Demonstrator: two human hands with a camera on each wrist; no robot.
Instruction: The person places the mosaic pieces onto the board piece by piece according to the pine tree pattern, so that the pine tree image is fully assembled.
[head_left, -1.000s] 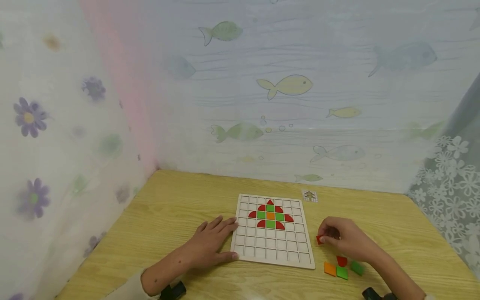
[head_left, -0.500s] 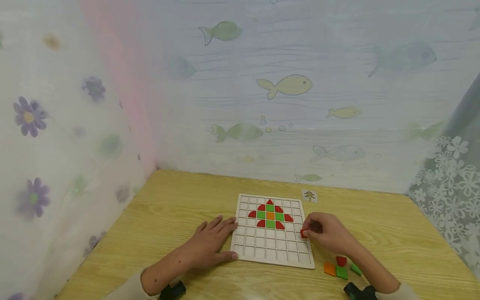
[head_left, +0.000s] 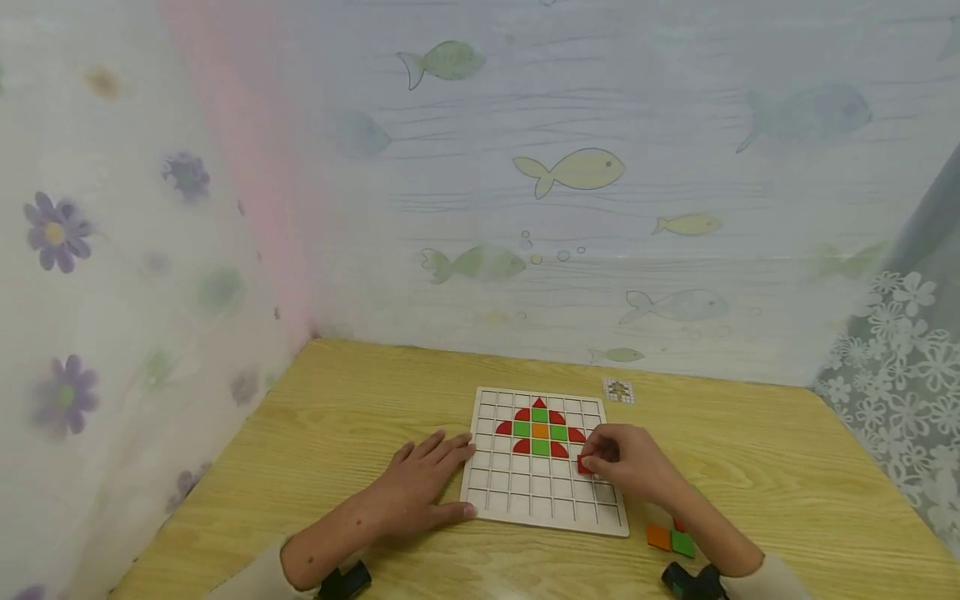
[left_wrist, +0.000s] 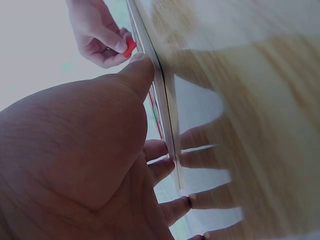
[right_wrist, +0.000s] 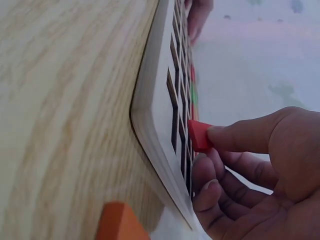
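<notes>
Right hand [head_left: 628,463]: thumb and fingers pinch a small flat red piece [head_left: 584,464], outline partly covered by fingers, over the right part of the pale wooden gridded board [head_left: 519,504]. Contact of piece with board: cannot tell.

Change: 1.0 s ago the red piece was off the board, beyond its right edge; at 0.5 s ago it was at that edge; now it is further in. Board and left hand [head_left: 420,490] show no visible shift.

Left hand: spread with extended fingers, gripping nothing; fingertips touch the board's left edge, thumb at its near-left corner.

Edges: thin raised rim all round the board. Unfilled cells lie nearer than and either side of the red, green and orange tile pattern [head_left: 541,431] in its far half. Wood-grain counter [head_left: 360,400] extends from the board's left edge to the flower-print drape [head_left: 225,350].

Outward: just off the board's near-right corner, an orange square tile [head_left: 658,537] and a green square tile [head_left: 682,544]; right forearm partly covers another red tile [head_left: 679,525]. Small printed card [head_left: 618,390] beside the board's far-right corner.
</notes>
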